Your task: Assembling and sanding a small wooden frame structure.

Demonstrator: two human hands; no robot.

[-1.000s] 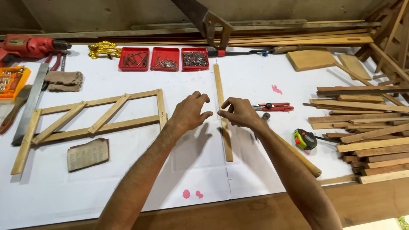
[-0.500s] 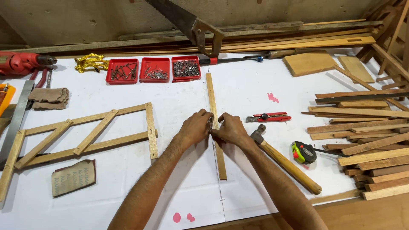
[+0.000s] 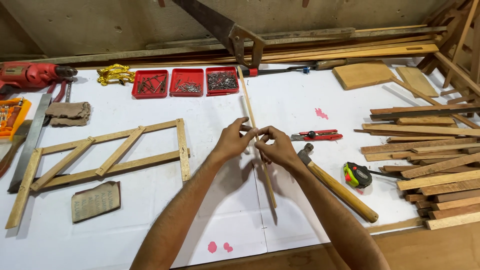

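A long thin wooden strip is lifted off the white-papered table, turned on its narrow edge and running away from me toward the red trays. My left hand and my right hand both pinch it near its middle, fingertips almost touching. A hammer with a wooden handle lies just right of my right hand. A wooden ladder-like frame lies flat to the left of my left hand.
Three red trays of nails sit at the back. A red utility knife, a tape measure and stacked wooden strips are at the right. A hand saw, red drill, sandpaper sheet and cloth are around.
Both hands closed onto the wooden strip and raised it off the table, turning it onto its edge. The camera view also shifted a little downward.
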